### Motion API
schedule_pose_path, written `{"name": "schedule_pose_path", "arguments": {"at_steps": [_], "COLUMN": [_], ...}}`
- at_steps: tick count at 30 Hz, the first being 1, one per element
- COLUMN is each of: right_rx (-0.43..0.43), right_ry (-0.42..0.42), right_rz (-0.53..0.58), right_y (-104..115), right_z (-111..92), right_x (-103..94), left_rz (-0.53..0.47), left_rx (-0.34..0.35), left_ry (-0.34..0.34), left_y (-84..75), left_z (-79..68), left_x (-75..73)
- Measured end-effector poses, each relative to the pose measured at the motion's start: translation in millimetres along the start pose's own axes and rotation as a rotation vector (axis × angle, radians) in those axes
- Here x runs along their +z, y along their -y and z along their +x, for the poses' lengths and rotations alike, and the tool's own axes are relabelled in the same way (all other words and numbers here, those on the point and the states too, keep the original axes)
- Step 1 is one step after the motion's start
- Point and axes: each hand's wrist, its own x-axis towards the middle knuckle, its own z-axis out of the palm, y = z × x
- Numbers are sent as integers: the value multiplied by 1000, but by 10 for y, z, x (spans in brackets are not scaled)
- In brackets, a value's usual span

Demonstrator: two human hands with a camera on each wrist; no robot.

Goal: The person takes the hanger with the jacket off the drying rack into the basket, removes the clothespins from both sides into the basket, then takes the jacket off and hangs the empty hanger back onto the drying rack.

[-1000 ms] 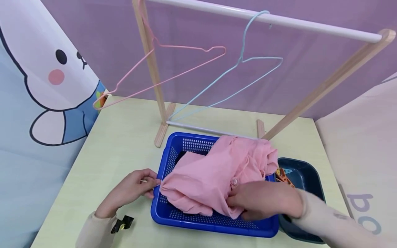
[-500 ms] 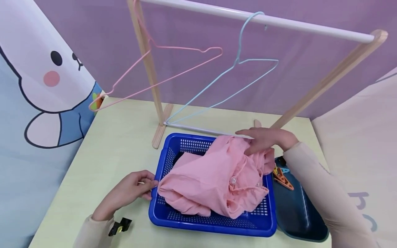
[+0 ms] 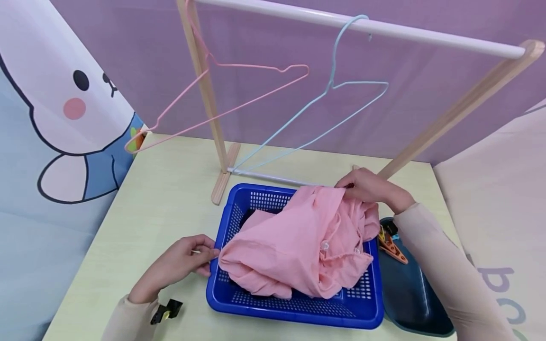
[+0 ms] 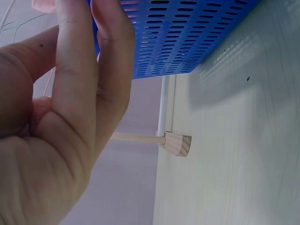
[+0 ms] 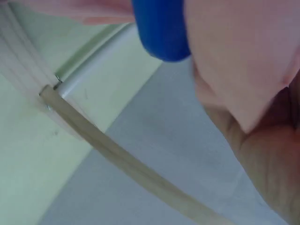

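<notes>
A crumpled pink shirt (image 3: 281, 241), with a clear button showing, lies heaped in the blue plastic basket (image 3: 294, 316). At the basket's back right corner my right hand (image 3: 368, 185) pinches the shirt's far edge between thumb and fingers. In the right wrist view a fold of the pink cloth (image 5: 239, 56) hangs from that hand, beside the blue rim (image 5: 161, 30). My left hand (image 3: 181, 260) holds the basket's left rim with thumb and fingers. Close up in the left wrist view, its fingers (image 4: 75, 70) are at the perforated basket wall (image 4: 173, 33).
Behind the basket stands a wooden rack with a white rail (image 3: 290, 13). A pink hanger (image 3: 239, 110) and a light blue hanger (image 3: 311, 136) hang there. A dark green tray (image 3: 415, 293) with clothespins (image 3: 391, 248) sits to the right, partly under my right sleeve.
My right hand has moved from the shirt's front right part back to its far edge and now pinches the cloth there. The left hand stays on the basket rim.
</notes>
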Motion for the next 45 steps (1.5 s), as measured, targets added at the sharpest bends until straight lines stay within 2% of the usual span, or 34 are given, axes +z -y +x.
{"name": "schedule_pose_path", "arguments": {"at_steps": [4, 7, 10, 13, 16, 20, 22, 25, 28, 30, 34, 37, 41, 45], "right_rx": [6, -33, -138, -261, -323, -305, -303, -253, -157, -95, -52, -78, -104, -98], "right_ry": [-146, -235, -309, -331, -286, -125, -23, 165, 315, 373, 376, 337, 314, 331], "right_rz": [-64, -100, -129, -128, -115, -179, -209, -231, -222, -222, -248, -290, -282, -274], "right_y": [104, 282, 551, 881, 1191, 1433, 1480, 1492, 1442, 1381, 1223, 1120, 1058, 1051], "right_z": [-69, -157, -268, -380, -470, -535, -512, -439, -318, -226, -39, 38, 62, 44], "right_x": [-91, -167, -221, -202, -74, 258, 449, 662, 786, 842, 915, 924, 893, 844], "left_rz": [4, -4, -8, -9, -14, -17, -14, -6, -8, -7, -13, -21, -17, 1], "left_rx": [9, 7, 2, -11, -25, -26, -26, -26, -30, -30, -37, -47, -49, -50], "left_ry": [2, 6, 9, 6, -1, -5, -5, -6, -10, -9, -11, -13, -16, -28], "left_y": [-15, -25, -27, -22, -19, -25, -21, -13, -23, -30, -40, -44, -42, -39], "left_z": [-3, -1, 1, 5, 5, 6, 9, 13, 6, -1, -13, -16, -11, 0], "left_x": [-6, -5, -4, -4, 0, 5, 3, 0, 3, 5, 7, 10, 15, 23]}}
